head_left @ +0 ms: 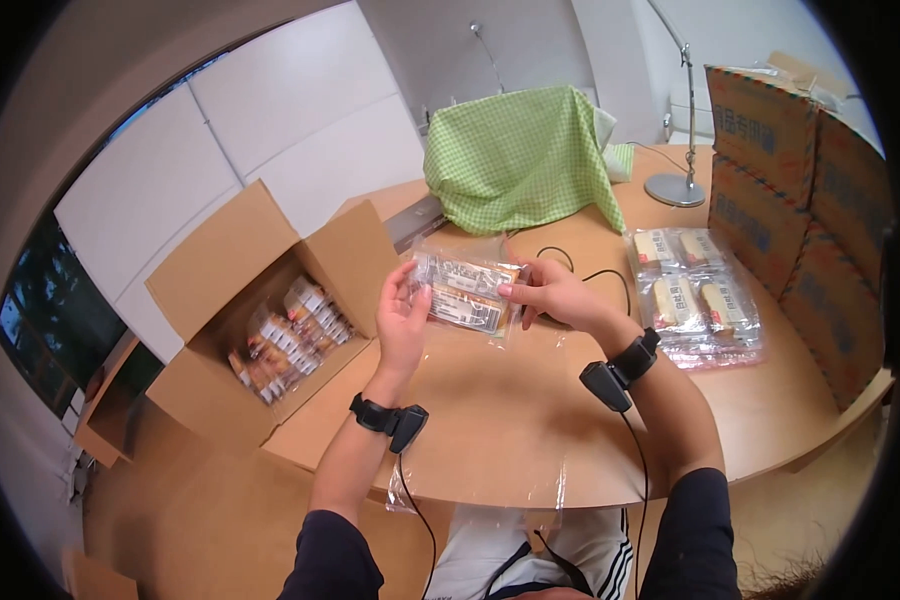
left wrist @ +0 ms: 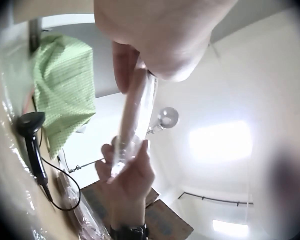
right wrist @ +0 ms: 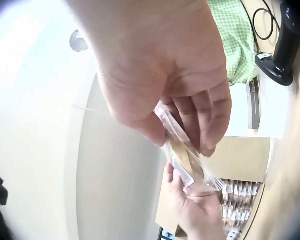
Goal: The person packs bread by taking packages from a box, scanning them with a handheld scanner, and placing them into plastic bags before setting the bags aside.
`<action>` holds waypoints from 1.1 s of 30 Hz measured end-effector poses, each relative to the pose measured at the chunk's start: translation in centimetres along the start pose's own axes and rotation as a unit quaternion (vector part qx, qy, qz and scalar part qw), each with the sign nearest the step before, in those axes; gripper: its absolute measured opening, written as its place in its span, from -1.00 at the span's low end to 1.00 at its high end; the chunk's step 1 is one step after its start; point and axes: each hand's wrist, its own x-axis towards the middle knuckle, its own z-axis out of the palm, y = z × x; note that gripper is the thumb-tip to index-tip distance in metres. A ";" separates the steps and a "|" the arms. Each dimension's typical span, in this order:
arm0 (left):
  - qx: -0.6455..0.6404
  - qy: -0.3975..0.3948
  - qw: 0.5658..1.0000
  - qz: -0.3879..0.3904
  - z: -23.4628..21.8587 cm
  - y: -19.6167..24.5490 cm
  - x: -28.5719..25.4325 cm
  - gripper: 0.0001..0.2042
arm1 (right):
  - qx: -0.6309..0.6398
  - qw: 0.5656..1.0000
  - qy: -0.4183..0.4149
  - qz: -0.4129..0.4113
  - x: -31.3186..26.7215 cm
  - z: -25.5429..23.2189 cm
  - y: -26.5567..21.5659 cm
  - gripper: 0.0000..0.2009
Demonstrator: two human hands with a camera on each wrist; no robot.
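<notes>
Both hands hold a clear plastic packet (head_left: 467, 292) up over the table, its face with white labels and a barcode turned toward the head camera. My left hand (head_left: 402, 325) pinches the packet's left edge between thumb and fingers. At the right edge my right hand (head_left: 568, 297) grips it, thumb on the near face and fingers behind. Seen edge-on in the left wrist view, the packet (left wrist: 135, 110) spans between the two hands. Tan contents show through the film of the packet (right wrist: 182, 150) in the right wrist view.
An open cardboard box (head_left: 220, 270) at left contains several packaged items (head_left: 290, 345). Bagged packs (head_left: 685, 305) lie at right beside stacked cartons (head_left: 770, 210). A black handheld scanner (left wrist: 34, 150) with a cable stands near a green checked cloth (head_left: 520, 160). A lamp (head_left: 675, 188) stands behind.
</notes>
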 end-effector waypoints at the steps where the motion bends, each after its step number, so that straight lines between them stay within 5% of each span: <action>1: -0.107 0.011 0.992 -0.063 0.5 -0.5 -0.2 -0.53 | -0.032 0.999 0.032 0.005 0.2 -0.3 0.3 -0.63; 2: -0.149 -0.014 0.984 -0.095 0.0 -2.0 -0.6 -0.40 | -0.035 0.999 0.035 0.005 0.2 -0.4 0.2 -0.63; 3: -0.152 -0.016 0.984 -0.095 -0.5 -3.4 -1.2 -0.40 | -0.055 0.998 0.042 0.011 0.1 -0.2 0.3 -0.66; 5: -0.252 -0.050 0.935 -0.247 -1.2 -5.8 -2.4 -0.44 | -0.074 0.996 0.049 0.024 0.3 -0.3 1.1 -0.69; 6: -0.255 -0.046 0.932 -0.252 -1.5 -6.7 -2.7 -0.44 | -0.082 0.995 0.045 0.028 0.6 -0.4 2.1 -0.70; 8: -0.238 -0.169 0.888 -0.355 -2.1 -7.4 -3.9 -0.49 | -0.085 0.995 0.033 0.044 1.1 -0.4 4.1 -0.71; 9: -0.240 -0.159 0.885 -0.367 -2.4 -7.9 -4.6 -0.49 | -0.129 0.990 0.035 0.043 1.4 -0.5 5.1 -0.71; 11: -0.228 -0.162 0.885 -0.371 -2.1 -8.1 -4.7 -0.54 | -0.166 0.984 0.024 0.053 1.7 -0.5 6.0 -0.71; 13: -0.226 -0.118 0.882 -0.396 -2.2 -8.6 -5.0 -0.57 | -0.308 0.941 0.140 -0.031 1.5 -0.6 5.9 -0.70; 16: -0.258 -0.024 0.882 -0.393 -2.0 -9.1 -5.0 -0.61 | -0.388 0.902 0.189 -0.023 1.6 -2.1 7.8 -0.64; 18: -0.249 -0.002 0.894 -0.373 -2.0 -9.2 -4.7 -0.64 | -0.516 0.812 0.254 -0.097 1.3 -2.9 9.2 -0.59; 24: -0.266 0.012 0.887 -0.376 -2.2 -9.2 -4.5 -0.66 | -0.515 0.837 0.133 0.130 0.5 -2.8 9.9 -0.55; 31: -0.273 0.007 0.883 -0.383 -2.4 -9.6 -4.6 -0.65 | -0.504 0.844 0.113 0.143 0.7 -2.9 9.8 -0.45; 33: -0.270 0.026 0.881 -0.387 -2.2 -9.6 -4.6 -0.66 | -0.520 0.841 0.124 0.083 0.7 -3.7 11.2 -0.47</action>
